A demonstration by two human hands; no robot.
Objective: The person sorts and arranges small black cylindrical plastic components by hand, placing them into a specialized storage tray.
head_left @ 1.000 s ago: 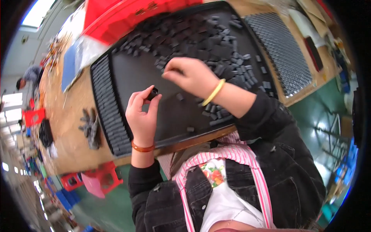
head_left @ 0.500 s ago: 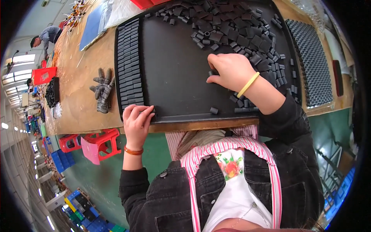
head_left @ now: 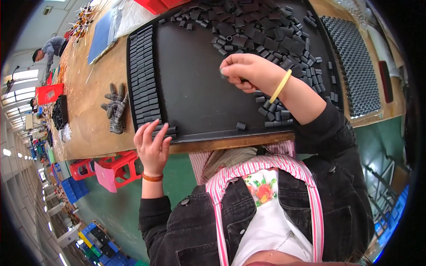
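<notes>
A black tray [head_left: 195, 95] lies before me on the table. Along its left side stands a tight column of short black tubes [head_left: 144, 73]. My left hand [head_left: 152, 148] is at the near left corner, fingers spread, their tips by the column's near end and a few tubes [head_left: 171, 130] there. Over the middle of the tray, my right hand [head_left: 250, 73] pinches a small black tube [head_left: 223, 76], mostly covered by the fingers. Beyond and beside that hand spreads a loose heap of black tubes and flat black pieces [head_left: 266, 33]. One single tube [head_left: 241, 126] lies near the front edge.
A grey knitted glove [head_left: 116, 108] rests on the table left of the tray. To the right lies a dark studded sheet [head_left: 353, 66]. Red stools [head_left: 117, 166] stand below the table's near left edge. Another person [head_left: 51, 49] bends over the bench at far left.
My right hand has moved left, away from the heap, with a small tube at its fingertips. My left fingers have spread apart from their bunched pose. The view has shifted slightly.
</notes>
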